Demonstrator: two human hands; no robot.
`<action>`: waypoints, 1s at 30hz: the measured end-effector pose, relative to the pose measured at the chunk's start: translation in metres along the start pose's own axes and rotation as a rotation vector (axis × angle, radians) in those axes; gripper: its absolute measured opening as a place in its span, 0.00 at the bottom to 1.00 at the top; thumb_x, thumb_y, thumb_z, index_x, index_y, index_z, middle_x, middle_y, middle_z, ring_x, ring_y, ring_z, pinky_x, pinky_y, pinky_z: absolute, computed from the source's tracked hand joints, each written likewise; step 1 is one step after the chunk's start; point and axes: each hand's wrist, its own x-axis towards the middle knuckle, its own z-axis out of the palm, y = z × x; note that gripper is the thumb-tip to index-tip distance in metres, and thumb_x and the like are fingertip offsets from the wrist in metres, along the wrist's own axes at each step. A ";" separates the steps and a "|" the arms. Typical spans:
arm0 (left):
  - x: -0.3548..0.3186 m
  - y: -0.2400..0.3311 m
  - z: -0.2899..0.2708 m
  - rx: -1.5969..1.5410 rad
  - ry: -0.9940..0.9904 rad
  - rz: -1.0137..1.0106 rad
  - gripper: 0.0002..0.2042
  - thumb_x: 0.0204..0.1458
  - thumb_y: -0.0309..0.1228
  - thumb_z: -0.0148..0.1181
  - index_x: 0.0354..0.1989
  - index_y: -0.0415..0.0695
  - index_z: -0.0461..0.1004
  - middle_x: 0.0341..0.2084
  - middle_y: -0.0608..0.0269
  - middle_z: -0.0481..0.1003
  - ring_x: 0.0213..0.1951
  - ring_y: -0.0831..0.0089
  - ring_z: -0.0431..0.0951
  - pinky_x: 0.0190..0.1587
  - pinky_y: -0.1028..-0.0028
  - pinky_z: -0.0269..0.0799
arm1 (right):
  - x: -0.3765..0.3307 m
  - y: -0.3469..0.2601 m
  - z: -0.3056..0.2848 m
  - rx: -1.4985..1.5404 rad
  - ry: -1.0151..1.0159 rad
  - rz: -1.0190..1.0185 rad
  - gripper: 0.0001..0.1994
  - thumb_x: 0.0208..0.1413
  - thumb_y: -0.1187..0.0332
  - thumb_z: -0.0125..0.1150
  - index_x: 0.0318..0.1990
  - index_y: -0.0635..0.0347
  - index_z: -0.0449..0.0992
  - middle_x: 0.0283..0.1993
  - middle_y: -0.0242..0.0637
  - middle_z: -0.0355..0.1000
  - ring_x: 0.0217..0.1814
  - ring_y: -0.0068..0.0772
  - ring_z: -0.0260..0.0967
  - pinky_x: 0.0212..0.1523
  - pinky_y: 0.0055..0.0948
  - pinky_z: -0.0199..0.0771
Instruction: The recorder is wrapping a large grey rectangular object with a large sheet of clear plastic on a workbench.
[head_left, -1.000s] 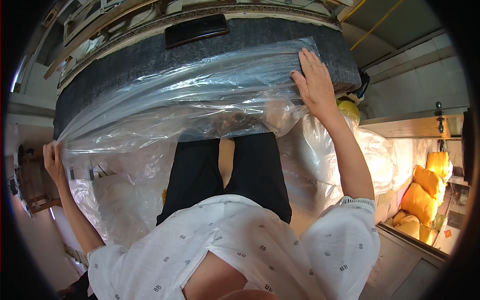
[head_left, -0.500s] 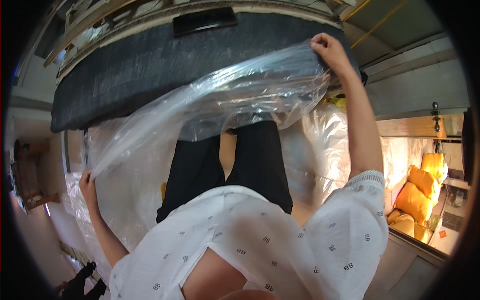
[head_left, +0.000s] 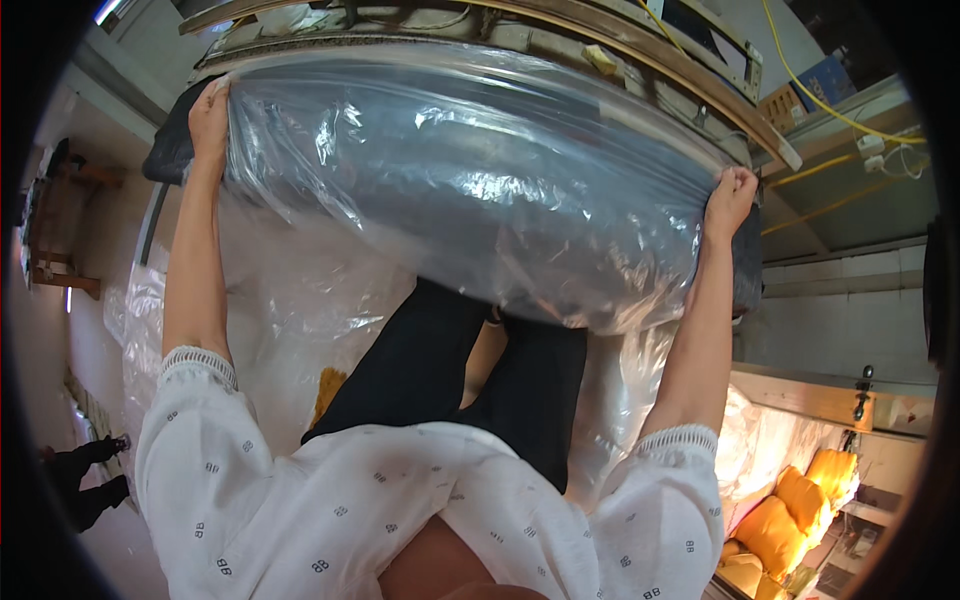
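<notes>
A clear plastic sheet (head_left: 490, 190) is stretched between my two hands over a dark cloth-covered work surface (head_left: 172, 140). My left hand (head_left: 209, 115) is closed on the sheet's far left corner. At the right, my right hand (head_left: 733, 200) pinches the opposite corner. The sheet's top edge runs taut between them, while its lower part hangs in shiny folds toward my legs. The dark cloth shows through the film and at both ends beyond my hands. The dark phone-like slab at the back of the surface cannot be made out under the film.
A wooden rail (head_left: 640, 45) runs behind the surface. Yellow cable (head_left: 790, 70) hangs at the far right. More clear plastic (head_left: 290, 260) lies below, around my legs. Yellow-orange bundles (head_left: 785, 530) are stacked at the lower right. Part of another person (head_left: 85, 480) in dark clothes shows at the lower left.
My left hand has risen from the lower left to the surface's far left end, carrying its corner. My right hand is farther right and lower in view. The sheet now spreads across the dark cloth.
</notes>
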 end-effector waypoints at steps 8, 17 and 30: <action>0.055 -0.005 0.043 -0.086 0.012 -0.130 0.21 0.46 0.49 0.58 0.43 0.47 0.77 0.35 0.61 0.77 0.39 0.74 0.74 0.43 0.78 0.65 | 0.024 0.011 0.020 0.079 -0.070 0.107 0.08 0.51 0.68 0.58 0.31 0.65 0.72 0.27 0.30 0.68 0.30 0.20 0.62 0.36 0.21 0.64; 0.077 -0.009 0.052 0.080 -0.112 -0.052 0.23 0.43 0.51 0.59 0.41 0.45 0.76 0.32 0.61 0.77 0.36 0.72 0.74 0.41 0.76 0.65 | 0.034 0.014 0.020 -0.090 -0.020 0.102 0.14 0.45 0.64 0.61 0.31 0.67 0.69 0.30 0.37 0.64 0.33 0.29 0.59 0.39 0.27 0.62; 0.085 -0.025 0.040 -0.131 -0.191 -0.197 0.18 0.47 0.44 0.59 0.37 0.40 0.73 0.30 0.68 0.72 0.31 0.77 0.68 0.38 0.79 0.63 | 0.044 0.030 0.020 -0.105 0.110 0.179 0.16 0.49 0.61 0.54 0.30 0.68 0.62 0.39 0.51 0.59 0.45 0.46 0.56 0.51 0.36 0.55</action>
